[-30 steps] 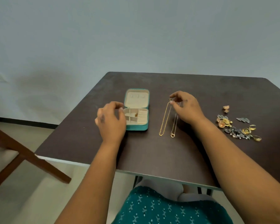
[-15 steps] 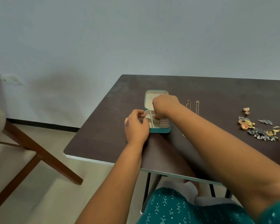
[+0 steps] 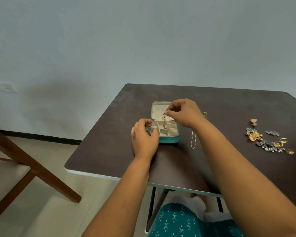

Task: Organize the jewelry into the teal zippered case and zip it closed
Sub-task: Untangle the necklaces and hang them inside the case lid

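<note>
Plain grey-blue wall behind, dark brown tabletop (image 3: 109, 151) in front, pale floor below. Landmark: open teal case (image 3: 167, 139) near tabletop centre, lid flat toward the wall, cream lining and dividers showing. Far left of the case, off the tabletop, a wooden chair (image 3: 32, 170) with brown legs, partly cut off. Left hand (image 3: 143, 137) sits just left of the case, fingers curled, thumb and forefinger closed on the case's left wall at the divider end; exact contact hard to tell. Right hand (image 3: 183, 112) is over the case's lid side, thumb and forefinger pinched shut on the top end of a thin gold chain (image 3: 164, 122), which hangs down into the case's tray half. Just right of the case, a second gold chain (image 3: 193, 139) lies on the tabletop, partly hidden under the right forearm. Well right of the case, a loose pile of jewelry (image 3: 266, 141): gold rings, silver leaf-like pieces, orange-gold pendants, all still outside the case. Case unzipped.
</note>
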